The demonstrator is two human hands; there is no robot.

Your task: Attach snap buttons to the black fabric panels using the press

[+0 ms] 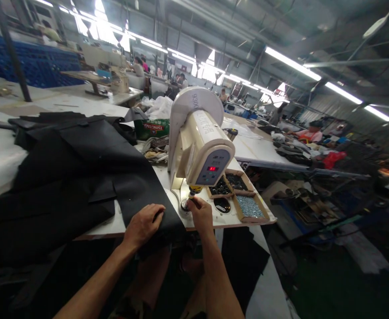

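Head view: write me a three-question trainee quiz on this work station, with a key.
1. True or false: the left hand rests on the black fabric.
2. The right hand has its fingertips: A) in a cardboard tray B) under the head of the cream machine C) on a green box.
3. Fill in: the display on the machine glows ___.
Key: 1 true; 2 B; 3 red.
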